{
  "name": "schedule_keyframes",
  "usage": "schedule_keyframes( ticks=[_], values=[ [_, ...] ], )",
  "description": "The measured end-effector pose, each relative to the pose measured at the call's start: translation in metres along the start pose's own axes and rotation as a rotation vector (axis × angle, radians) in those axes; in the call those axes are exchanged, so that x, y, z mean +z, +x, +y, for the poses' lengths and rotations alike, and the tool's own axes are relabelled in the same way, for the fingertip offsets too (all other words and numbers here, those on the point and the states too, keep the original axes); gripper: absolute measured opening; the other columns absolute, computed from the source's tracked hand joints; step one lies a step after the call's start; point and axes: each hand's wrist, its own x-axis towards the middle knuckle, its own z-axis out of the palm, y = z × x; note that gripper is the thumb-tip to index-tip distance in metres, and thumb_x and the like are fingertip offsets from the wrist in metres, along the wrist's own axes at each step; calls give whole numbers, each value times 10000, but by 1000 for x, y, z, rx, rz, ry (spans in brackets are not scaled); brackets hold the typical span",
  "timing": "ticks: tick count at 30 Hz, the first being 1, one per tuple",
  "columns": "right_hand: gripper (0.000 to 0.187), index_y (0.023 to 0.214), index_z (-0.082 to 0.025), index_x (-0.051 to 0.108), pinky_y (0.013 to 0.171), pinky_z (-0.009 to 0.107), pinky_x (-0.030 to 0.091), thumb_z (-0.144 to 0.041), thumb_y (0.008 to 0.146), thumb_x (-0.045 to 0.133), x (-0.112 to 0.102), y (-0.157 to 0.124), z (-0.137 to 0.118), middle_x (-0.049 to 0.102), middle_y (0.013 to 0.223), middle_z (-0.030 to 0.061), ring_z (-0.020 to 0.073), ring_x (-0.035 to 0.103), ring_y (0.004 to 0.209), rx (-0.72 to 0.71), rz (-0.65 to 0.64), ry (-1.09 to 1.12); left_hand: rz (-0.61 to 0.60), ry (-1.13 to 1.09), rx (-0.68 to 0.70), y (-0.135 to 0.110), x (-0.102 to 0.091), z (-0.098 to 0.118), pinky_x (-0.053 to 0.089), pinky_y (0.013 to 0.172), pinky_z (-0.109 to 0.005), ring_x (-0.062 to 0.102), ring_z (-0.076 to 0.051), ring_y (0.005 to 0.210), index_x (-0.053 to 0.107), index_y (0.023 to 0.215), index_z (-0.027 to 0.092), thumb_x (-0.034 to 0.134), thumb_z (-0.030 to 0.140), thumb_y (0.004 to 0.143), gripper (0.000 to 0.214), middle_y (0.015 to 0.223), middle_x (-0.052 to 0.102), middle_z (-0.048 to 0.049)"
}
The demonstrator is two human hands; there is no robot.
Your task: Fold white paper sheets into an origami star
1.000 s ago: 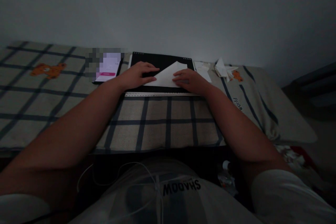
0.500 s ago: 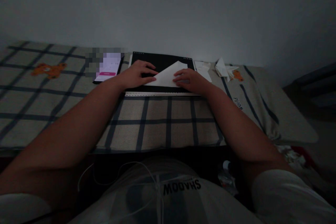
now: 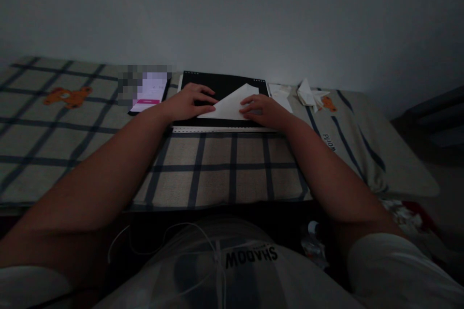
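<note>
A white sheet of paper (image 3: pixel 234 102), folded to a slanted point, lies on a black board (image 3: pixel 224 84) on the checked blanket. My left hand (image 3: pixel 188 101) rests at the paper's left end, fingers stretched out and pressing down by the tip. My right hand (image 3: pixel 263 110) lies flat on the paper's right part, fingers spread toward the middle. Neither hand lifts the sheet.
A phone with a lit screen (image 3: pixel 150 91) lies left of the board. Folded white paper pieces (image 3: pixel 306 94) sit to the right. A white ruler-like strip (image 3: pixel 217 129) runs along the board's near edge. The checked blanket (image 3: pixel 224 169) has an orange bear print (image 3: pixel 67 96). A wall stands behind.
My left hand's fingertips have slid slightly back along the paper's left edge. The right hand and the sheet stay almost where they were.
</note>
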Motion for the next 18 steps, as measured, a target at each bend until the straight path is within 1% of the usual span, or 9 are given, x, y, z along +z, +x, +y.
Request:
schedule_keyframes(
  ticks=[3,8,13,18],
  values=[
    [179,975,-240,760,1044,477,443,-297,861,635,1,0,1,678,1205,82,257,604,1125,11,-3,6,10,13,-3,0,0,0,342,1089,-452,515,-258,1245,718,1175,308,575,575,862,436,1334,610,-55],
    [183,985,-240,760,1059,478,435,-295,858,639,0,0,2,669,1221,88,257,597,1147,23,-11,24,12,37,23,0,0,1,337,1087,-438,530,-255,1234,718,1174,259,573,555,871,448,1328,613,-83],
    [184,980,-234,763,1049,493,435,-305,862,640,-3,-1,0,660,1227,97,271,596,1143,25,-35,30,13,30,18,0,1,1,342,1086,-438,532,-250,1236,719,1171,276,559,565,875,444,1326,617,-71],
    [178,969,-240,762,1049,490,435,-327,865,646,-2,-1,1,651,1222,91,265,589,1145,31,-23,32,5,5,26,1,0,1,360,1076,-452,543,-257,1217,722,1170,294,579,571,860,439,1320,619,-67]
  ],
)
